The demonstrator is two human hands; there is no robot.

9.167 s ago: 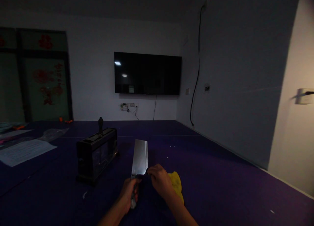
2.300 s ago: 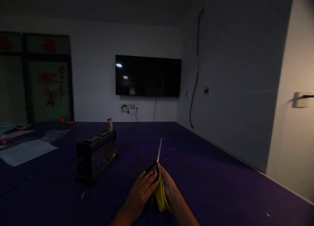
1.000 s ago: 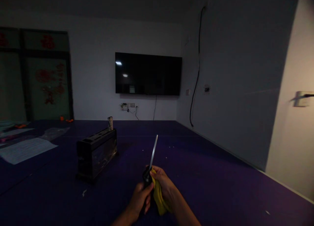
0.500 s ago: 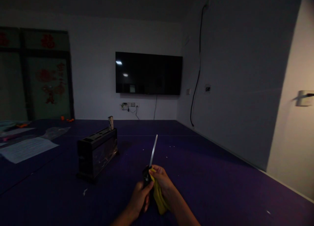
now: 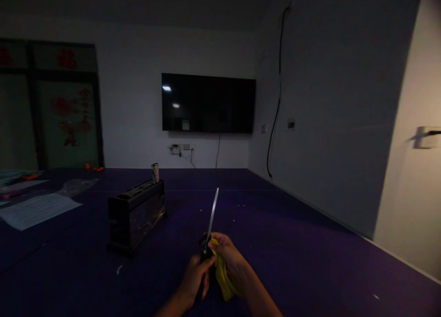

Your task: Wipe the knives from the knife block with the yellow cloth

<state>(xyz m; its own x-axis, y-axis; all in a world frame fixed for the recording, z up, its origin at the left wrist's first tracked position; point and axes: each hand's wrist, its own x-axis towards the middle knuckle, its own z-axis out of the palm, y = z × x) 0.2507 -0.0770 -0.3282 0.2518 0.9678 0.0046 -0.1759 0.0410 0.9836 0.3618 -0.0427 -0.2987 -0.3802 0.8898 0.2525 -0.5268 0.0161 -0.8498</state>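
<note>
My left hand (image 5: 195, 279) is wrapped round the dark handle of a cleaver (image 5: 211, 217), whose blade points up and away, seen edge-on as a thin bright line. Beside it, my right hand (image 5: 231, 261) is closed on a yellow cloth (image 5: 222, 279) and pressed against the base of the blade where it meets the handle. Both hands are over the dark purple surface (image 5: 282, 252), low in the middle of the view.
A black knife block (image 5: 136, 213) with one pale handle (image 5: 155, 172) sticking up stands to the left of the hands. Papers (image 5: 34, 207) and a plastic bag lie at far left. A wall-mounted television (image 5: 208, 103) hangs behind. A wall runs along the right.
The blade was flat-on at first and is edge-on now. Within the last second the knife tilted slightly left; the hands stayed close together on the handle and cloth.
</note>
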